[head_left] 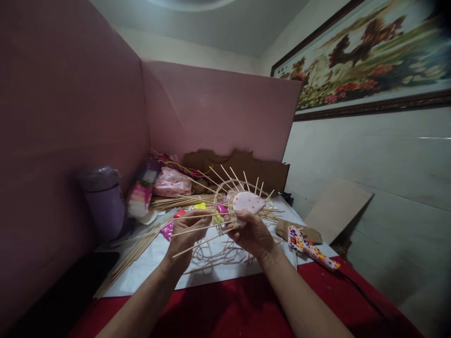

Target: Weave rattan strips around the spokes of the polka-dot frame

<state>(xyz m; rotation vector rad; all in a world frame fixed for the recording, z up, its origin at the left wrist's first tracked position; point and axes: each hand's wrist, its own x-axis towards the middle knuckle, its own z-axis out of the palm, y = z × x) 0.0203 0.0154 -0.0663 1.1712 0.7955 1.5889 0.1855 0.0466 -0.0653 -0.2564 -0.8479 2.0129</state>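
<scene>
A small woven piece point(225, 190) of thin sticks and twisted cord is held up over the white sheet. Its sticks fan out like rays around a pad of pink spotted cloth point(248, 202). My right hand point(252, 230) grips its lower edge, thumb on the front by the cloth, fingers behind. On the left side of the piece, my left hand point(190, 230) is closed among the projecting sticks, pinching at the cord or a stick; its fingertips partly hide what they hold. Loose cord strands point(214, 256) lie beneath both hands.
Bundles of thin sticks point(132, 256) lie left. A flower-patterned glue gun point(312, 249) rests on cardboard at right, its cable trailing over red cloth point(232, 312). Behind are a purple bin point(105, 206), spotted fabric point(172, 182), bright packets point(167, 231) and torn cardboard point(236, 162).
</scene>
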